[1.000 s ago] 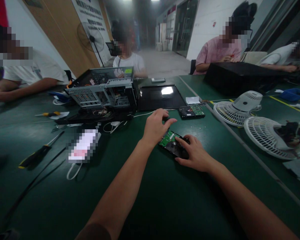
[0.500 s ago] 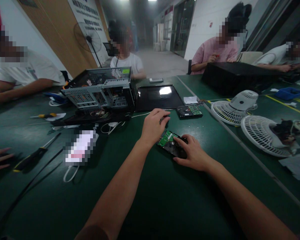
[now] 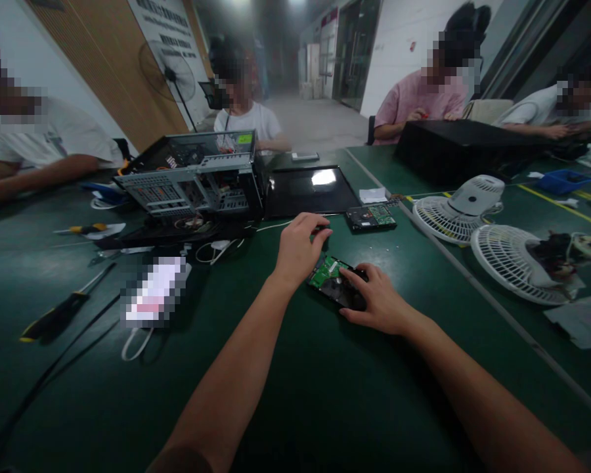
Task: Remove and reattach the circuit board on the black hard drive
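Observation:
A hard drive (image 3: 332, 287) lies on the green table with its circuit board side up. My right hand (image 3: 379, 299) grips it from the right, fingers on its top and thumb along the near edge. Above the drive's far left corner is my left hand (image 3: 303, 249), its thumb and fingers pinched together. Something small and dark shows between those fingertips, too hidden to name. Further off, a second hard drive (image 3: 371, 218) rests beside a flat black panel (image 3: 310, 190).
An opened computer case (image 3: 192, 180) stands at the back left. A screwdriver (image 3: 66, 305) and a phone (image 3: 155, 289) with a white loop lie on the left. Fan parts (image 3: 519, 263) and a black case (image 3: 465, 151) occupy the right. Several people sit around the table.
A co-worker's hand at the left edge has gone out of view. The whole view has shifted slightly. My two hands and the hard drive keep nearly the same positions.

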